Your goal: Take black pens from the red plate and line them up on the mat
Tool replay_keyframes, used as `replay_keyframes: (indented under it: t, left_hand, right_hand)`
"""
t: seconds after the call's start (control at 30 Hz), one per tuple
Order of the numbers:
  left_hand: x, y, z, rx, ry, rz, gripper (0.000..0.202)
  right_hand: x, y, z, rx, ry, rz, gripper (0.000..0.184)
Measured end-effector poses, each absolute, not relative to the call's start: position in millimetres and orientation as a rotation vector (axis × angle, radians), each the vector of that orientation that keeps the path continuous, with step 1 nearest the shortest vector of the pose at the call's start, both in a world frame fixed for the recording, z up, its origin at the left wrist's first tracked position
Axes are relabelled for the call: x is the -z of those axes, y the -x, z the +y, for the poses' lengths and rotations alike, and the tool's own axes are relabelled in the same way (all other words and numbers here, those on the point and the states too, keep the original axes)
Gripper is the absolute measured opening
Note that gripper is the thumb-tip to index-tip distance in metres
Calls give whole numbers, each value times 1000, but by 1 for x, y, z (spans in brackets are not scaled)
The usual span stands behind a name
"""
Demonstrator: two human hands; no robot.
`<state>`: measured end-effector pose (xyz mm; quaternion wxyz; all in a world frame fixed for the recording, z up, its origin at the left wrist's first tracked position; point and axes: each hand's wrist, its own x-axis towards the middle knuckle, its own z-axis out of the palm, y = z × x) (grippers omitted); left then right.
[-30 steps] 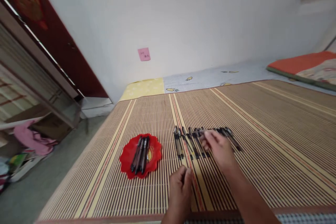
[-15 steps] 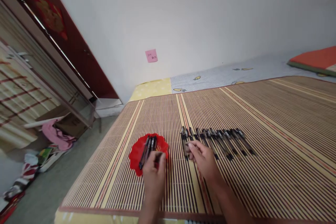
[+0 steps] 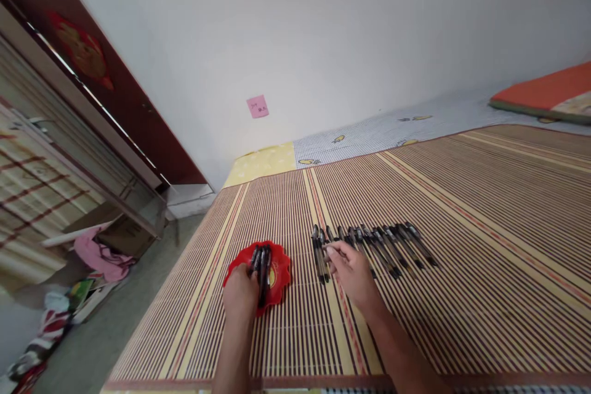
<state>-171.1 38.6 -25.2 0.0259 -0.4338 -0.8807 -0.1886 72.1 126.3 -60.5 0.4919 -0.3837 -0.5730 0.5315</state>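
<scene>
Dark pens lie side by side in a red scalloped dish, towards its middle, with a yellow mark showing on the base at their three o'clock side. The left hand reaches in over the dish from about seven o'clock, its fingers curled at the left edge of these pens; whether it grips one cannot be told.

Close to three o'clock from the dish, a row of pens rests on the striped mat, clip ends towards twelve. Those at the right slant with their near ends towards five o'clock. The right hand is over the left part of the row, thumb and fingertips drawn close together; whether a pen is between them cannot be told.

At twelve o'clock from the dish, past the mat, come a yellow cloth and then a pink note on the white wall. Orange bedding lies at two o'clock, a dark red door stands near eleven, and a pink cloth lies at nine.
</scene>
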Motion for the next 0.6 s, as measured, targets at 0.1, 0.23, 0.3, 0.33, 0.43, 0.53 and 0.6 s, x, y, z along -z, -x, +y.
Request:
replay_keyframes:
  t: [0.1,0.23,0.3,0.33,0.43,0.53,0.6]
  left_hand:
    - [19,167,36,727,1320,-2688,16]
    - [12,127,31,1789,1431,-2574,28]
    - [13,94,30,2308,1496,-2566,32]
    - [14,77,30,2481,1529,-2596,32]
    - [19,36,32,2832,1522,-2591,35]
    - [24,16,35,2981,1498,-2561,40]
    - [25,14,37,3017,1521,-2540,41]
  right_hand:
    - [58,-76,130,-1294,939,-1363,36]
    - [49,-78,131,-1347,900,-1324,38]
    - [44,-76,129,-1413,850,-1327,41]
    - [41,-75,128,-1447,823,-1345,43]
    - [36,-75,127,-1524,755,-1431,46]
    - [33,-79,127,-1579,732,-1446,46]
    - [31,-83,128,-1603,727,-1415,45]
